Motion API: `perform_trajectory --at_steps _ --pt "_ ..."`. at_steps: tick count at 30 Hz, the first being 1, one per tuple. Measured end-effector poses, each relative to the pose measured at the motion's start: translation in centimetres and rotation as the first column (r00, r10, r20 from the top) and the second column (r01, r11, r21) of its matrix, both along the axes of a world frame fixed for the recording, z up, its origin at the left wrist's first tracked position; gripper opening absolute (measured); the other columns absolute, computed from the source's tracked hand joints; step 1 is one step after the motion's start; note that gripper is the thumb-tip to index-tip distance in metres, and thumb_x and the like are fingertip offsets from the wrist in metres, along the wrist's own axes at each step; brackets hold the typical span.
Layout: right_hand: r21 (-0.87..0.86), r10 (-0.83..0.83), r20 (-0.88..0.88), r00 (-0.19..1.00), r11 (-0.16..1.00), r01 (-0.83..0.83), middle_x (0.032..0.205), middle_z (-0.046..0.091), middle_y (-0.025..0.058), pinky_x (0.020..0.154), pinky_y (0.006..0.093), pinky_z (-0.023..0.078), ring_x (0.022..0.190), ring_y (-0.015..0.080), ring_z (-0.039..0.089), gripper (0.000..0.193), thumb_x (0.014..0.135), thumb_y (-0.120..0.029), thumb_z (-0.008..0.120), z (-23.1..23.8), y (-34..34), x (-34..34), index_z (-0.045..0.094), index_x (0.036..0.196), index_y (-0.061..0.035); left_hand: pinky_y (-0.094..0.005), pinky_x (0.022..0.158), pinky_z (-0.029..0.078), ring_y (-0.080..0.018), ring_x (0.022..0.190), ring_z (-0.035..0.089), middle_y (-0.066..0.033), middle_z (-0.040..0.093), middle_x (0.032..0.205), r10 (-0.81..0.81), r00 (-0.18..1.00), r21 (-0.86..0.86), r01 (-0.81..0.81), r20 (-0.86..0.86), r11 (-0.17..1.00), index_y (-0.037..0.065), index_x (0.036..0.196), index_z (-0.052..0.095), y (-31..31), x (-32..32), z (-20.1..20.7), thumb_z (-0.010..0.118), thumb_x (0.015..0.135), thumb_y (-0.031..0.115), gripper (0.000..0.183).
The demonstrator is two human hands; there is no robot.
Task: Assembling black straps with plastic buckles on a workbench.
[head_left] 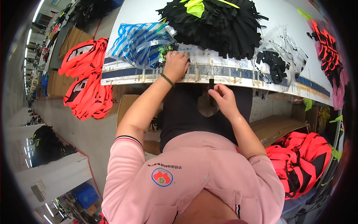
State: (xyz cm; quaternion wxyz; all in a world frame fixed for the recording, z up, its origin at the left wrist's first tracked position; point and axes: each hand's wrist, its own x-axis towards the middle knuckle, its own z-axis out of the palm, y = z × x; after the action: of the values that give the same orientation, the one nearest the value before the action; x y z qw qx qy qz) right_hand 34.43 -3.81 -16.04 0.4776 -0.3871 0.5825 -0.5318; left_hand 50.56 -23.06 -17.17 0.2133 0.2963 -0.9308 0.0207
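Observation:
My left hand (177, 66) rests at the table's front edge, beside the mouth of a blue-and-white striped plastic bag (138, 43). Small yellow-green and black pieces (164, 52) lie at that mouth, next to my fingers. The fingers are slightly apart and bent downward; their tips are partly hidden. Just in front of the table edge, my right hand (223, 98) pinches a short black webbing strip (211, 83) between thumb and fingers, the strip standing upright. Beyond both hands a large heap of black strips (216, 30) covers the middle of the white table (130, 13).
A clear bag with black pieces (274, 65) lies at right on the table. Red-and-black straps (325, 48) hang at the far right. Red bundles (87, 93) stand on the left, with more red goods (298, 160) at lower right. A cardboard box (278, 125) sits under the table.

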Motion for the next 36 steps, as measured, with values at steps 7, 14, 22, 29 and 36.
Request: perform_trajectory --at_steps 7,14,22,29,36 --pt "0.114 -0.027 0.226 0.974 0.993 0.001 0.061 0.046 -0.0069 0.044 0.0183 0.028 0.05 0.0009 0.037 0.01 0.085 -0.013 0.062 1.1 0.2 0.2 0.055 0.083 -0.0059 -0.0385 0.079 0.041 -0.0267 0.083 0.054 -0.0075 0.057 0.08 0.019 0.993 0.054 -0.013 -0.114 0.998 0.008 0.086 0.066 1.5 -0.4 0.4 0.063 0.075 0.014 0.013" --pt "0.19 0.004 0.514 0.858 0.975 -0.118 0.058 0.04 -0.008 0.04 0.0185 0.019 0.044 0.0006 0.03 0.013 0.088 -0.019 0.059 4.0 -0.3 0.0 0.052 0.082 -0.0093 -0.0219 0.066 0.047 -0.0094 0.071 0.057 -0.0028 0.061 0.082 0.521 0.722 0.875 0.472 -0.455 0.109 -0.001 0.096 0.06 9.8 -1.0 3.7 0.06 0.085 0.008 0.014" --pt "0.243 -0.033 0.568 0.822 0.961 -0.129 0.054 0.039 -0.0074 0.039 0.0193 0.019 0.041 0.0023 0.031 0.013 0.085 -0.02 0.062 3.9 0.0 1.4 0.054 0.079 -0.0108 -0.022 0.067 0.047 -0.0091 0.071 0.057 -0.0013 0.059 0.079 0.62 0.632 0.841 0.534 -0.464 0.084 0.0 0.093 0.058 12.4 -0.3 3.2 0.061 0.084 0.006 0.011" --pt "0.247 -0.108 0.672 0.733 0.965 -0.085 0.055 0.041 -0.0072 0.038 0.0191 0.021 0.041 0.0028 0.033 0.012 0.084 -0.021 0.062 3.3 0.5 2.1 0.055 0.081 -0.0115 -0.02 0.064 0.046 -0.0059 0.07 0.057 -0.0015 0.062 0.08 0.468 0.671 0.81 0.39 -0.576 0.438 0.001 0.091 0.062 12.9 0.1 2.2 0.062 0.082 0.005 0.01" --pt "0.259 -0.101 0.686 0.721 0.959 -0.112 0.057 0.043 -0.0073 0.038 0.018 0.022 0.042 0.0019 0.034 0.012 0.083 -0.021 0.065 3.5 0.7 2.2 0.057 0.085 -0.0123 -0.0211 0.071 0.047 -0.0072 0.077 0.058 -0.0018 0.063 0.085 0.475 0.676 0.826 0.474 -0.564 0.306 0.0 0.096 0.06 13.1 1.2 2.2 0.061 0.083 0.002 0.013"
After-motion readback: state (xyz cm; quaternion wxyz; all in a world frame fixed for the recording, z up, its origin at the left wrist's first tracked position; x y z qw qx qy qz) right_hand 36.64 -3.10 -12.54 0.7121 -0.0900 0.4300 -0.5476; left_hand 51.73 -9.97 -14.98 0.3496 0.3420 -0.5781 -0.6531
